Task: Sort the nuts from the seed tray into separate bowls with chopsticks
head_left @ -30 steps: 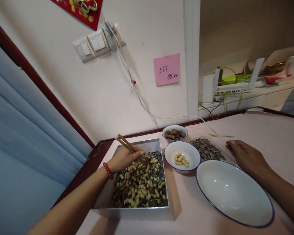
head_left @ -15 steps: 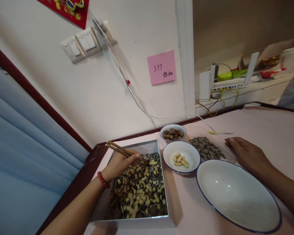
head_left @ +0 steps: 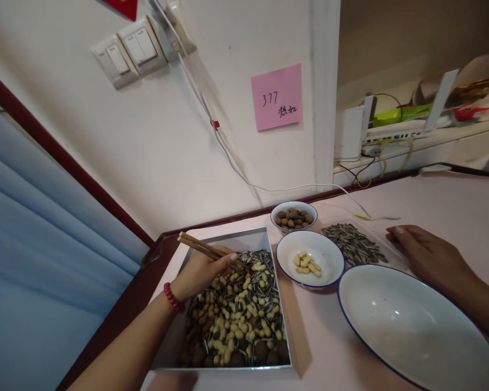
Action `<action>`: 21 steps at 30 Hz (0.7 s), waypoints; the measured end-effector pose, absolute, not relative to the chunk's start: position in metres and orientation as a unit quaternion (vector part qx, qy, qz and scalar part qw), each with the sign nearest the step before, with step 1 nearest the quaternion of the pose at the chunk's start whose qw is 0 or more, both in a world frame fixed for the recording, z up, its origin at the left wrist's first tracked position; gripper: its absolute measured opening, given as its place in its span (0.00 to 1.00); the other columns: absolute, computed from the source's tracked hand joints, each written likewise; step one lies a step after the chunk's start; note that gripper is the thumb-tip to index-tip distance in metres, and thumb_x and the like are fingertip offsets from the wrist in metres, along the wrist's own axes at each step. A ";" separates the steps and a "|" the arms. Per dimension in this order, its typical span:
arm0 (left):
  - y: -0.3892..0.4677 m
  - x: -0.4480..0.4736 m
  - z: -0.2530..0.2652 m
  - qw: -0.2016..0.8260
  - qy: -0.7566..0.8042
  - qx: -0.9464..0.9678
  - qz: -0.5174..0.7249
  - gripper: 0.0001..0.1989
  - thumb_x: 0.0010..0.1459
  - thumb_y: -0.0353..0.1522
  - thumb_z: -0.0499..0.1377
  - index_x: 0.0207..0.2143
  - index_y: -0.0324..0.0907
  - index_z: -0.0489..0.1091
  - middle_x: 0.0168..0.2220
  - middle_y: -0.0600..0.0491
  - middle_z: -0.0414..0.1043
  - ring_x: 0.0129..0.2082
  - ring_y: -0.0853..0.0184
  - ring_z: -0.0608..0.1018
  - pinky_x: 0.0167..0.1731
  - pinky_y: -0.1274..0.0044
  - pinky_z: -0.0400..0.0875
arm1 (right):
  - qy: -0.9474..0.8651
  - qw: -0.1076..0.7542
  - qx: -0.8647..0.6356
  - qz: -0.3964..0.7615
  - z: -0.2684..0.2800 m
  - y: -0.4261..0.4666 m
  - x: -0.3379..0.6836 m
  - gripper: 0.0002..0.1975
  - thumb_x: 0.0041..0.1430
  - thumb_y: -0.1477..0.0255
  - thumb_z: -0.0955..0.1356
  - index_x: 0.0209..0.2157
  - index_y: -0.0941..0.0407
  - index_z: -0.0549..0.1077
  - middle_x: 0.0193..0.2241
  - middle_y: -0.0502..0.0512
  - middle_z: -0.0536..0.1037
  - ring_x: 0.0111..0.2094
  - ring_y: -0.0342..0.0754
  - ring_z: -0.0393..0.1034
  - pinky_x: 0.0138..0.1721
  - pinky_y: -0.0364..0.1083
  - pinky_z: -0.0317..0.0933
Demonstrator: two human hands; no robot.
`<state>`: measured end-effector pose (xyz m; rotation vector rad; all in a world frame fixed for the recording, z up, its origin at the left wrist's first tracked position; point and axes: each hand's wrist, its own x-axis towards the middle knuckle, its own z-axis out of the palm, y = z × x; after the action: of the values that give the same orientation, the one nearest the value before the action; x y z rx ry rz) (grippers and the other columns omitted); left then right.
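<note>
My left hand [head_left: 207, 270], with a red bead bracelet [head_left: 173, 298] at the wrist, is closed around a pair of wooden chopsticks [head_left: 198, 244]. Their tips reach down into a silver-edged box [head_left: 288, 331] holding mixed peanuts [head_left: 236, 324], striped sunflower seeds [head_left: 264, 260] and round brown nuts. Right of the box, a white bowl [head_left: 287, 259] contains several peanuts. Loosely curled, my right hand [head_left: 436, 258] lies on its side beside a pile of sunflower seeds [head_left: 354, 243]. A clear edge shows near its fingers; whether they hold it is hidden.
Behind the peanut bowl stands a small bowl [head_left: 273, 218] of round brown nuts. A large oval white dish [head_left: 415, 326] sits at front right. A white cable [head_left: 283, 189] runs down the wall onto the pink tabletop [head_left: 326, 336]. Blue curtain [head_left: 44, 217] hangs at left.
The view has shifted slightly, so the wall items sit higher in the picture. Both hands keep about the same place, with the chopsticks still in the box.
</note>
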<state>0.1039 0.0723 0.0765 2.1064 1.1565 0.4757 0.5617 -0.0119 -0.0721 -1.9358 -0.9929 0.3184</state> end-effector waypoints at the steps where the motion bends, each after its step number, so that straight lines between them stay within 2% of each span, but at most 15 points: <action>1: 0.072 0.104 0.076 0.341 0.442 0.809 0.182 0.17 0.63 0.45 0.59 0.37 0.40 0.76 0.29 0.51 0.78 0.29 0.66 0.78 0.29 0.76 0.74 | -0.401 0.454 -0.785 0.130 -0.072 -0.012 0.562 0.23 0.56 0.50 0.59 0.38 0.50 0.76 0.40 0.54 0.81 0.48 0.57 0.73 0.50 0.54 0.63; 11: 0.071 0.104 0.077 0.304 0.456 0.814 0.191 0.17 0.63 0.43 0.58 0.34 0.39 0.75 0.29 0.49 0.78 0.31 0.65 0.79 0.32 0.75 0.76 | -0.406 0.449 -0.786 0.129 -0.074 -0.013 0.563 0.23 0.56 0.50 0.60 0.38 0.50 0.76 0.41 0.54 0.81 0.48 0.58 0.73 0.50 0.55 0.63; 21: 0.066 0.109 0.081 0.293 0.457 0.816 0.196 0.18 0.62 0.45 0.58 0.32 0.39 0.76 0.29 0.49 0.78 0.30 0.64 0.79 0.31 0.75 0.76 | -0.408 0.446 -0.788 0.119 -0.068 -0.012 0.560 0.24 0.54 0.49 0.59 0.36 0.51 0.76 0.40 0.56 0.81 0.47 0.60 0.73 0.47 0.55 0.64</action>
<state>0.1088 0.0665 0.0811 2.1737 1.2180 0.5229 0.5597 -0.0120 -0.0683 -1.9517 -1.0117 0.2939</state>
